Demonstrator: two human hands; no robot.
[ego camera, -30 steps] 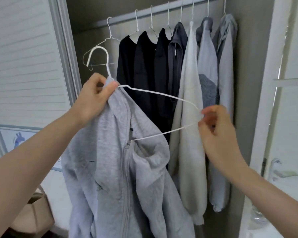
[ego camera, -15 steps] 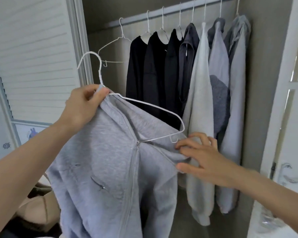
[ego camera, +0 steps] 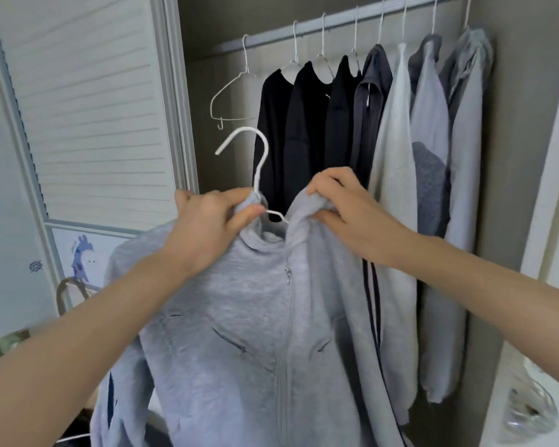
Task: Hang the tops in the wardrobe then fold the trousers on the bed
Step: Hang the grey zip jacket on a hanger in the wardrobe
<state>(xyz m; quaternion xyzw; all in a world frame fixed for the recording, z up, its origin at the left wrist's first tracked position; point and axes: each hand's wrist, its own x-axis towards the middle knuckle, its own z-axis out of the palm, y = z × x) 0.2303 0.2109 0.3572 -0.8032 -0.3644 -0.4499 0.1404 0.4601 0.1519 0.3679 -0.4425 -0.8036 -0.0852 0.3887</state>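
Note:
A light grey zip-up top (ego camera: 239, 333) hangs in front of me on a white wire hanger (ego camera: 259, 162), whose hook points up and left. My left hand (ego camera: 207, 227) pinches the collar and the hanger's neck together. My right hand (ego camera: 346, 208) grips the right side of the collar, pulled up over the hanger's right arm. Only a short piece of the hanger wire shows between my hands. No trousers or bed are in view.
The wardrobe rail (ego camera: 336, 24) carries an empty white hanger (ego camera: 236, 88) at the left, then several dark and grey tops (ego camera: 368, 130). A slatted wardrobe door (ego camera: 88, 108) stands left, a white door frame (ego camera: 549, 195) right. A bag handle (ego camera: 68, 291) shows low left.
My right hand left the hanger's right end, took the top's right shoulder and drew it up to the collar. The hanger's right arm is now covered by the top.

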